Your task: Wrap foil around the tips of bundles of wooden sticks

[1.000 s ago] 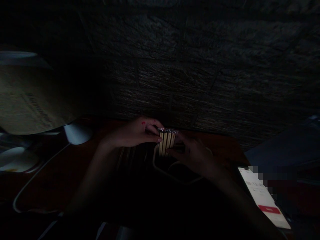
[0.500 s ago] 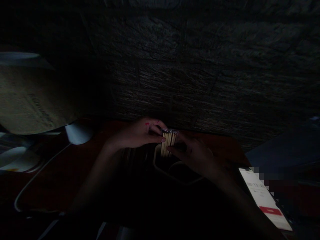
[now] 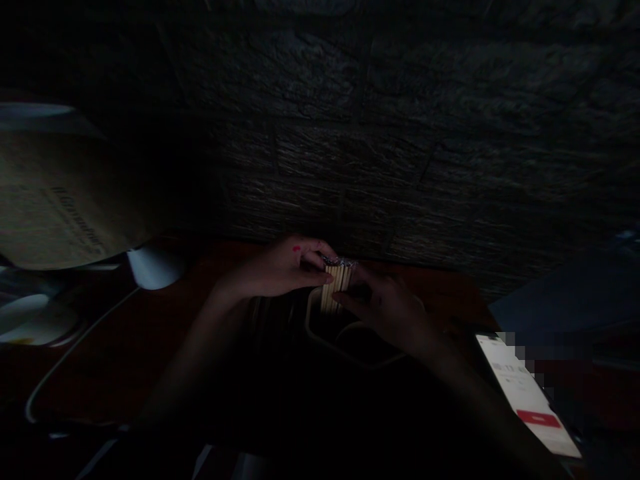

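Between my two hands stands a bundle of thin pale wooden sticks [image 3: 336, 287], upright, with something shiny and foil-like [image 3: 341, 261] along its top. My left hand [image 3: 287, 267] grips it from the left, thumb across the near side and fingers at the upper edge. From the right my right hand [image 3: 390, 303] holds it, thumb pressed on the front lower down. Below and behind the sticks lies a dark angular holder with a pale rim [image 3: 370, 366]; its inside is too dark to make out.
A rough brick wall [image 3: 320, 153] rises behind the dark reddish wooden table [image 3: 125, 353]. At left are a printed brown paper bag [image 3: 65, 200], a white cup-like object [image 3: 156, 267] and a white cable [image 3: 75, 357]. A lit phone [image 3: 525, 393] lies at right.
Both hands keep hold of the stick bundle in nearly the same place. The view has shifted very slightly; nothing is taken up or let go.
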Action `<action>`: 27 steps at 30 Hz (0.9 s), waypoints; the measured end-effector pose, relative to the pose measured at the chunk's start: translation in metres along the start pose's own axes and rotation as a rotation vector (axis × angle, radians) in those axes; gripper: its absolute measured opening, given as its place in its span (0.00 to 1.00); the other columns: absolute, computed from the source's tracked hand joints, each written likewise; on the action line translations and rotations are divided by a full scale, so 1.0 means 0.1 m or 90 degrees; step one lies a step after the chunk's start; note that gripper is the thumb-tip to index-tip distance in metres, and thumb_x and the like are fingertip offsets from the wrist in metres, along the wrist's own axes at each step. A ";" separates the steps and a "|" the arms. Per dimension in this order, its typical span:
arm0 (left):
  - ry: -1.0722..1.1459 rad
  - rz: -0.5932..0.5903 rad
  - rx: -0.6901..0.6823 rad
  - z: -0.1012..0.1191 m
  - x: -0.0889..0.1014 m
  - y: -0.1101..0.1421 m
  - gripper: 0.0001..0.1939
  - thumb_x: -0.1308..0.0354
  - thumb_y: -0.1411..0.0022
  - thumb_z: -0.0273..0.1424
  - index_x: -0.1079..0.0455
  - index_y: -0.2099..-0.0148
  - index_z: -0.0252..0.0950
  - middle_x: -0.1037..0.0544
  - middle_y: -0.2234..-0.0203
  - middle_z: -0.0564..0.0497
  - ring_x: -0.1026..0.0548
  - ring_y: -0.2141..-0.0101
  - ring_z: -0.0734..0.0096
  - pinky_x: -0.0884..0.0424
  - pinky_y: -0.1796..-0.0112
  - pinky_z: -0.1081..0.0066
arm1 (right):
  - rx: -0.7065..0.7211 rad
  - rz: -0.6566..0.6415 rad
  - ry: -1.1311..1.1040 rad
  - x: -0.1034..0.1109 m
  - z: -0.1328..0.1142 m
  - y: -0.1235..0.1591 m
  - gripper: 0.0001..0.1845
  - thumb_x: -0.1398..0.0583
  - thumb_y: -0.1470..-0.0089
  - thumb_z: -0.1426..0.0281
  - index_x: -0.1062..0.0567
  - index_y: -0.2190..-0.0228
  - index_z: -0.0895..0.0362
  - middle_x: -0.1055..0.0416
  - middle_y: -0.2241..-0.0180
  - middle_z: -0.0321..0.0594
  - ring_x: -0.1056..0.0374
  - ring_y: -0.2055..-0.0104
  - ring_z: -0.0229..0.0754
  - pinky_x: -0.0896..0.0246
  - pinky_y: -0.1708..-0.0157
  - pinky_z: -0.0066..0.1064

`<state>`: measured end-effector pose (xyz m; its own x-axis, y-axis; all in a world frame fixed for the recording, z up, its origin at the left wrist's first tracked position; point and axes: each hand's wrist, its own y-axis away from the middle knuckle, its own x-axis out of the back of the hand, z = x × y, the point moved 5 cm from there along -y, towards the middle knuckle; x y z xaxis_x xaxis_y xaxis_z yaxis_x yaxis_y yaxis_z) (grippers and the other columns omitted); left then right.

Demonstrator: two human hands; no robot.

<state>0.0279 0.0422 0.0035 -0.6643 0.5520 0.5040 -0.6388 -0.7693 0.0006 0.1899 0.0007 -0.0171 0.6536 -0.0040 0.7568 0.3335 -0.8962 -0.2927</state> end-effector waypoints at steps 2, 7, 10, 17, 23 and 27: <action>0.003 0.006 -0.004 0.00 0.00 -0.01 0.13 0.38 0.40 0.30 0.28 0.53 0.33 0.16 0.63 0.49 0.19 0.63 0.68 0.28 0.64 0.72 | 0.004 -0.002 -0.005 -0.01 0.01 0.00 0.14 0.37 0.45 0.66 0.23 0.56 0.51 0.18 0.65 0.37 0.22 0.67 0.44 0.30 0.68 0.32; 0.033 0.001 0.005 -0.02 -0.03 -0.04 0.14 0.37 0.40 0.33 0.28 0.53 0.32 0.17 0.61 0.47 0.19 0.60 0.65 0.27 0.61 0.70 | -0.006 -0.020 0.003 -0.01 0.01 0.00 0.16 0.37 0.44 0.67 0.24 0.53 0.52 0.18 0.64 0.37 0.22 0.67 0.43 0.31 0.68 0.32; 0.027 0.007 -0.002 -0.03 -0.03 -0.05 0.14 0.37 0.40 0.32 0.28 0.53 0.33 0.17 0.60 0.47 0.19 0.59 0.66 0.26 0.59 0.69 | -0.007 -0.032 0.002 -0.02 0.01 0.00 0.15 0.37 0.44 0.66 0.24 0.54 0.52 0.18 0.63 0.38 0.22 0.65 0.44 0.31 0.67 0.33; 0.001 -0.002 -0.003 -0.03 -0.02 -0.05 0.14 0.39 0.39 0.33 0.28 0.52 0.34 0.17 0.59 0.48 0.20 0.58 0.66 0.26 0.58 0.70 | -0.015 -0.058 -0.002 -0.04 0.01 -0.01 0.14 0.38 0.43 0.67 0.24 0.54 0.53 0.19 0.61 0.39 0.23 0.62 0.46 0.31 0.64 0.36; 0.011 0.008 -0.004 0.00 -0.03 -0.05 0.14 0.37 0.41 0.31 0.28 0.53 0.35 0.17 0.61 0.50 0.19 0.58 0.67 0.25 0.59 0.71 | -0.019 -0.056 0.001 -0.04 0.00 0.00 0.16 0.38 0.43 0.68 0.25 0.52 0.53 0.19 0.58 0.40 0.23 0.61 0.45 0.30 0.61 0.37; 0.014 0.018 -0.020 0.02 -0.04 -0.06 0.12 0.37 0.41 0.31 0.27 0.54 0.35 0.17 0.61 0.51 0.19 0.59 0.67 0.24 0.59 0.70 | -0.004 -0.042 0.001 -0.05 0.02 -0.01 0.19 0.37 0.43 0.66 0.26 0.49 0.54 0.19 0.58 0.41 0.23 0.60 0.47 0.30 0.62 0.37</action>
<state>0.0356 0.0440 0.0032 -0.6903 0.5377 0.4840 -0.6313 -0.7745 -0.0399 0.1879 0.0024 -0.0222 0.6292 0.0552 0.7753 0.3722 -0.8971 -0.2382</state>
